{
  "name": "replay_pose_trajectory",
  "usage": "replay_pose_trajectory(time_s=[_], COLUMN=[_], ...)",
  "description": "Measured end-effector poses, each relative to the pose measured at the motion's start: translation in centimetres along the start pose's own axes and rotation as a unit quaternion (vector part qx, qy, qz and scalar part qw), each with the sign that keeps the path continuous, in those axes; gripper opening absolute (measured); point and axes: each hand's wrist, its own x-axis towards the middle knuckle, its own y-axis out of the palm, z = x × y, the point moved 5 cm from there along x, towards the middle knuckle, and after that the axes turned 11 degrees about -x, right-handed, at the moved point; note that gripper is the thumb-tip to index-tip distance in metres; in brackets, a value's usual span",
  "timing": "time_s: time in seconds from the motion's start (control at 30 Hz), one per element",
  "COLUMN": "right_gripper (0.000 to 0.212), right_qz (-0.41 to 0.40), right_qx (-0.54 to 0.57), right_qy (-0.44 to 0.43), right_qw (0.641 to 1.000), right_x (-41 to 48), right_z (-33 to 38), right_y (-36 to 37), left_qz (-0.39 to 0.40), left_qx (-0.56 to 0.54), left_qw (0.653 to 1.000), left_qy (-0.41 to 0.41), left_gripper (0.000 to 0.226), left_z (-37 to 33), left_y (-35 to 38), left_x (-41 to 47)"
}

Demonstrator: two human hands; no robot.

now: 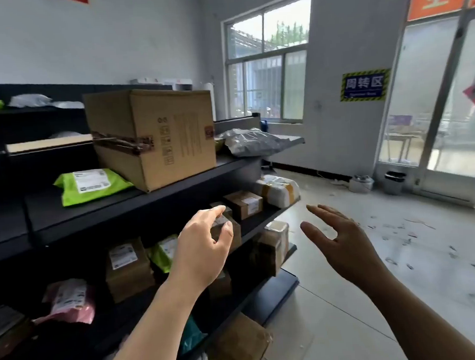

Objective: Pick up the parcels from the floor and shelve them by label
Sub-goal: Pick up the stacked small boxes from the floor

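Observation:
A large cardboard box (155, 134) rests on an upper board of the black shelf unit (93, 211), beside a green mailer bag (92, 184). My left hand (204, 246) hovers in front of the shelf below it, fingers loosely curled, holding nothing, just before a small brown box (226, 227). My right hand (337, 240) is out to the right over the floor, palm turned inward, fingers spread and empty. Lower shelves carry a brown box with a white label (127, 267), a pink bag (71, 301) and a second green bag (164, 251).
A grey plastic bag (253, 141) lies at the shelf's far end. More small boxes (244, 204) and a taped white parcel (280, 189) sit on the middle shelf. A flattened cardboard box (241, 346) lies at the shelf's foot. A bin (394, 181) stands by the glass door.

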Motion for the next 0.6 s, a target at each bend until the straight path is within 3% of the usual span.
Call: replay_pose_trajectory(time_s=[0.6], right_gripper=[0.047], right_qz=[-0.037], right_qx=[-0.077], right_qy=[0.252], right_qw=[0.964], right_x=[-9.1], right_z=[-17.3], right_y=[-7.5], left_qz=[0.225], left_qx=[-0.096], left_qw=[0.969], left_qy=[0.027], left_gripper=[0.039], left_z=[-3.1], left_y=[22.8], left_x=[-1.9])
